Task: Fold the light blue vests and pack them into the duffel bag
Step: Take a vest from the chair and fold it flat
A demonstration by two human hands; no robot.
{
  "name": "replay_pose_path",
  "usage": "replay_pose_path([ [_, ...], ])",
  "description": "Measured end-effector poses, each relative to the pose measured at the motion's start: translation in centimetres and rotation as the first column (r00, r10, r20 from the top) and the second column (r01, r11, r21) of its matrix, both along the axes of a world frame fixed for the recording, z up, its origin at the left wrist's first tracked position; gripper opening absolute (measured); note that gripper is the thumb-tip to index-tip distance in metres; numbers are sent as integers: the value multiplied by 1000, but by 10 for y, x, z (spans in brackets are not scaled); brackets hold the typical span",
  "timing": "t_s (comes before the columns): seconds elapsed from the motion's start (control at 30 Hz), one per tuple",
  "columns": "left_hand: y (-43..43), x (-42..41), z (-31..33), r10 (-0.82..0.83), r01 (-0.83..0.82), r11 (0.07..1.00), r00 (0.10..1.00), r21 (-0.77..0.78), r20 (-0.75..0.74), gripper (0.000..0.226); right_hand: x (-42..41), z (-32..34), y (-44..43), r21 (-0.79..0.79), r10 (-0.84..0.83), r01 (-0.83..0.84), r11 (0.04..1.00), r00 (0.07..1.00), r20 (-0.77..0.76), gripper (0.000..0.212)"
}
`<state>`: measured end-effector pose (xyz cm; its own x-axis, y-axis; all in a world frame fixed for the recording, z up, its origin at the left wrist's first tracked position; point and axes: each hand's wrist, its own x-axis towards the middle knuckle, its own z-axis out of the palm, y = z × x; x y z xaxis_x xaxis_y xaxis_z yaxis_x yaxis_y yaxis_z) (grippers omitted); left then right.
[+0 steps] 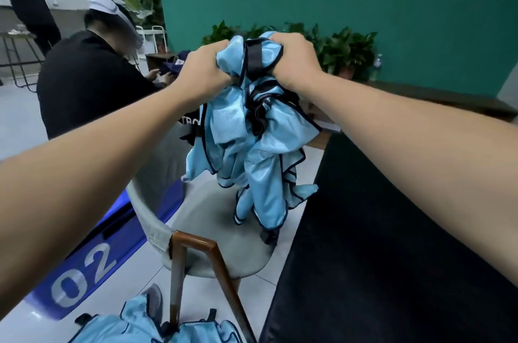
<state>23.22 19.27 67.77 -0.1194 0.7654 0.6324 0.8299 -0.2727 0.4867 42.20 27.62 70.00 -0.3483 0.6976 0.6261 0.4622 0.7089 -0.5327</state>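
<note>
Both fists are tight: my left hand (207,68) and my right hand (294,62) each squeeze the top of a bunch of light blue vests (252,146) hanging above the grey chair (207,219). They look light, floppy and slippery, so I'd hold the dark edge bands. The dark cloth (190,125) behind reads "TRO"; the blue floor mark (84,272) reads "02".

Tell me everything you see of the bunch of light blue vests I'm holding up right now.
The bunch of vests is shiny light blue fabric edged in dark navy piping, with black straps mixed in. It is crumpled and unfolded, hanging in loose folds. The left hand and right hand grip its top side by side, raising it above the seat of the grey chair. Its lowest end hangs close to the seat; whether it touches cannot be told.
</note>
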Motion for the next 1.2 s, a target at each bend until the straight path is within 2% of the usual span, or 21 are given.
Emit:
replay_pose_path([
  [0.2,37,-42,-106,66,-56,986,996,-158,56,15,-49,-109,33,-152,-30,43,987,996,89,34],
  [0.4,65,-65,-224,116,-77,920,990,-385,80,26,-82,-231,54,-384,-42,112,917,982,187,21],
  [0.5,74,-67,-263,136,-75,879,986,-470,97,34,-89,-275,60,-505,-22,131,853,976,216,31],
  [0.6,83,-74,-295,150,-63,850,981,-523,125,24,-92,-305,59,-602,51,128,788,961,271,27],
  [0.7,88,-81,-321,152,-112,796,988,-595,16,18,-90,-326,52,-666,128,107,739,947,294,20],
  [0.77,89,-81,-331,126,-155,722,988,-675,-93,27,-89,-337,47,-695,174,87,714,939,297,19],
  [0.87,91,-81,-336,54,-214,642,971,-737,-235,35,-87,-348,46,-715,228,61,696,926,301,19],
  [0.93,88,-82,-332,39,-211,614,971,-761,-237,48,-86,-347,46,-716,247,76,693,909,336,26],
  [1.03,73,-89,-317,78,-172,590,985,-789,-157,76,-83,-334,47,-603,236,151,783,825,513,63],
  [1.1,56,-97,-304,63,-175,596,983,-784,-172,89,-82,-319,40,-508,191,172,844,789,584,84],
  [1.2,23,-111,-282,25,-161,637,982,-754,-188,96,-86,-290,14,-404,127,147,903,806,578,82],
])
